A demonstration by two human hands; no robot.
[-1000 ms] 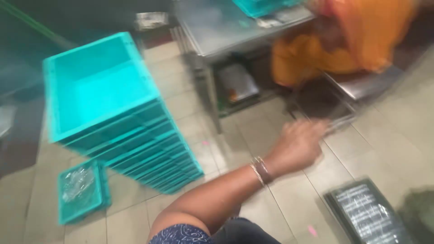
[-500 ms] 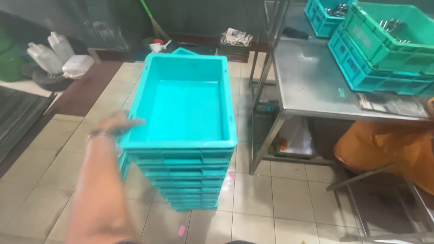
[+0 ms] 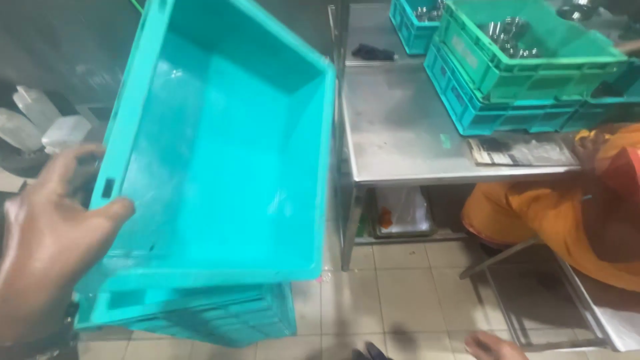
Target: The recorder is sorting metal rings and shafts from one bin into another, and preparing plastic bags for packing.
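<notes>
Left hand (image 3: pixel 50 247) is gripping the near-left rim of the tilted turquoise crate (image 3: pixel 220 153), thumb hooked over, lifting it off the crate stack (image 3: pixel 200 313); one-sided hold risks it slipping or clipping the steel table (image 3: pixel 400 133) at right; right hand (image 3: pixel 493 347) barely showing, grip unclear.

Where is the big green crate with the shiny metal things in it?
In the head view, the green plastic crate is at the upper right, stacked on a turquoise plastic crate that stands on the steel table.
</notes>
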